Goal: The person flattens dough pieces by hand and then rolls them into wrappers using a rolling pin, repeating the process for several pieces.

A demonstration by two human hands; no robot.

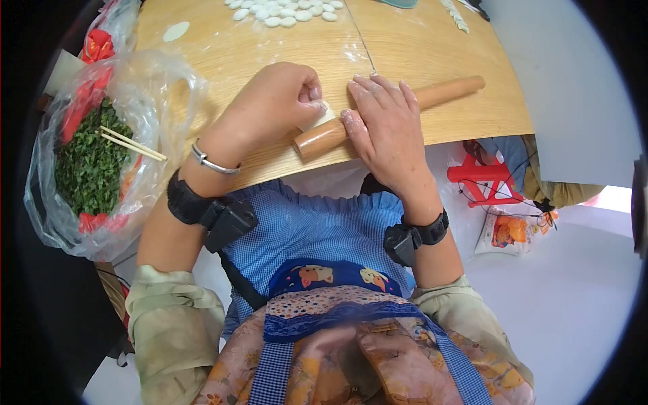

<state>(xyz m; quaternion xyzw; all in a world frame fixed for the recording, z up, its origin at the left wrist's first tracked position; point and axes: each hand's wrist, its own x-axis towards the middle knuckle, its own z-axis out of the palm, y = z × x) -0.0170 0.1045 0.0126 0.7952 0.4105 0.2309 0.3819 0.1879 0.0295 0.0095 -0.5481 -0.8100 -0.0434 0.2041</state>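
Note:
A wooden rolling pin (451, 92) lies slantwise near the table's front edge, its left end lower than its right. My right hand (388, 131) rests over the pin, floury fingers stretched forward and the thumb on its left part. Just left of that, my left hand (283, 98) is closed, with thumb and fingertips pinching the edge of a small pale dough wrapper (327, 116). The wrapper lies against the pin's left portion, and my fingers hide part of it.
Several dough pieces (287, 12) are grouped at the table's (270, 54) far side, with one flat wrapper (176, 31) at left. A plastic bag of chopped greens (91, 169) with chopsticks (133, 144) stands left. A red stool (484, 179) is below right.

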